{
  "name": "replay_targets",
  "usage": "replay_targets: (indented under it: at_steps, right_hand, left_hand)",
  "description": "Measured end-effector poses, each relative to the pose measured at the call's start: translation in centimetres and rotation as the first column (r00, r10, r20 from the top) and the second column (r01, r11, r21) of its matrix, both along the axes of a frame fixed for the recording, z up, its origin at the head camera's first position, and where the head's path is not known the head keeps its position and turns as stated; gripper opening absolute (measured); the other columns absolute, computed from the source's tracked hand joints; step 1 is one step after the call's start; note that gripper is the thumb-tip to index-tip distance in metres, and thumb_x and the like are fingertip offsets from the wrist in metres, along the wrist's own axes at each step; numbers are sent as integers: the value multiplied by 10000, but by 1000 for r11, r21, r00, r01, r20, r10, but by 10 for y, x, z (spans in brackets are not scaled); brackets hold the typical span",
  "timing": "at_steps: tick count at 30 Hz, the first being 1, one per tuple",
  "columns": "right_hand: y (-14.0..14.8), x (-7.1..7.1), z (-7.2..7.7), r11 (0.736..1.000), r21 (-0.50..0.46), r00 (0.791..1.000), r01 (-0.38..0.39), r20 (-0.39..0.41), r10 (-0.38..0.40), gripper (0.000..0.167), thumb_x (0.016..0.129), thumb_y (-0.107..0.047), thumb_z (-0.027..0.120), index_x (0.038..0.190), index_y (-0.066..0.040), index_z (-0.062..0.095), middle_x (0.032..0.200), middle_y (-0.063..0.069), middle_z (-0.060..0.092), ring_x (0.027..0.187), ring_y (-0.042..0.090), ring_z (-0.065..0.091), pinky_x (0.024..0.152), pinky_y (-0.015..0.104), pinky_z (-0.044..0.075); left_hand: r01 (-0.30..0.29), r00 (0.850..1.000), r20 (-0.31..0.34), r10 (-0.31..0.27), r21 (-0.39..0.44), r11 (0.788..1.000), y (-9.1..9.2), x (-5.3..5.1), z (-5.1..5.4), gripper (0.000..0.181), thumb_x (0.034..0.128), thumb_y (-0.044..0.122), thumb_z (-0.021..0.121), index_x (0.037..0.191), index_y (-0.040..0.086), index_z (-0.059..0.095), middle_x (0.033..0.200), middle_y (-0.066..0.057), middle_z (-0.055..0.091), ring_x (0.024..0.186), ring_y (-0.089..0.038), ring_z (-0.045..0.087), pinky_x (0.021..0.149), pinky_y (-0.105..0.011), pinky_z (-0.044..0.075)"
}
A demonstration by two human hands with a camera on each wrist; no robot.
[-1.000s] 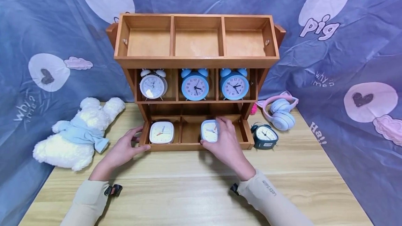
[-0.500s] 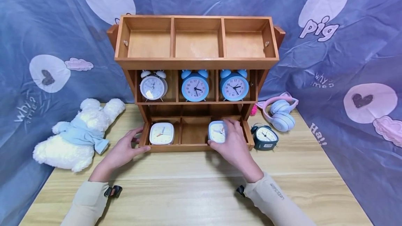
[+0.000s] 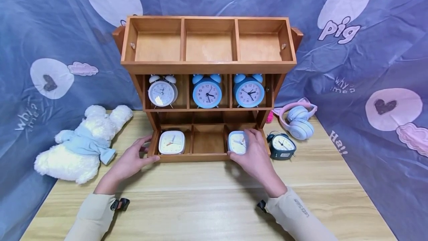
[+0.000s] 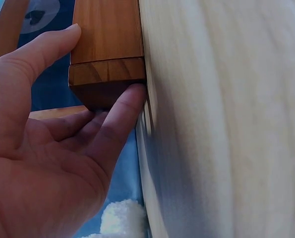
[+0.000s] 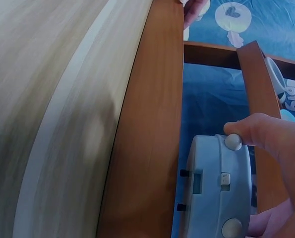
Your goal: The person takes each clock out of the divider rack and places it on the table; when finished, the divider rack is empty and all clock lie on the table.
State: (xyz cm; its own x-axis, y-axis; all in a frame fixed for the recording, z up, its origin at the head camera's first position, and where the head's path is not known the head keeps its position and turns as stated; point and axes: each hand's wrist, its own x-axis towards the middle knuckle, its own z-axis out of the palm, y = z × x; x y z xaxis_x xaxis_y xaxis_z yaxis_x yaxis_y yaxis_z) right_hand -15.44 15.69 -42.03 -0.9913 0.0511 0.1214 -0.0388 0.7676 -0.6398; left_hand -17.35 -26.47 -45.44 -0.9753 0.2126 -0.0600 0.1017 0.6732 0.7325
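Observation:
My right hand (image 3: 256, 159) grips a square light-blue alarm clock (image 3: 236, 142) at the right compartment of the wooden shelf's (image 3: 208, 67) bottom tier. In the right wrist view, the clock's pale blue body (image 5: 214, 188) shows side-on behind the front board, with my thumb near a round white knob. How far down it sits I cannot tell. My left hand (image 3: 137, 156) holds the lower left corner of the shelf, thumb on the front and fingers at the side. A square white clock (image 3: 172, 143) lies in the bottom left compartment; the middle one holds nothing.
On the middle tier stand a white twin-bell clock (image 3: 162, 93) and two blue ones (image 3: 207, 93). A dark green clock (image 3: 282, 146) and cat-ear headphones (image 3: 299, 120) are right of the shelf. Left is a white plush toy (image 3: 81, 144) on the wooden table (image 3: 194, 200).
My right hand has moved the light-blue clock rightward, from the middle compartment across the divider to the right one. The left hand has stayed on the shelf corner.

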Motion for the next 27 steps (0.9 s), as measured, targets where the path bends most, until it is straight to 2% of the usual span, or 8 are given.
replay_targets:
  at_steps: [15,27]
  right_hand:
    - [23,2,1,1000,30,1000,4,0,-4,1012,851,-392,920,1649,34,467,1685,221,430,1490,432,495,1218,641,468]
    - [41,5,-1,1000,18,1000,-18,-2,18,1013,841,-361,938,1655,22,473,1683,218,437,1488,441,499,1218,648,458]
  left_hand:
    - [5,1000,-6,-5,9,1000,1,-1,-1,942,1017,334,858,1719,-24,343,1690,-303,465,1368,-497,641,839,-363,605]
    - [11,1000,-6,-11,2,1000,-1,-1,-3,942,1023,345,851,1724,-19,337,1705,-293,453,1375,-493,642,907,-401,599]
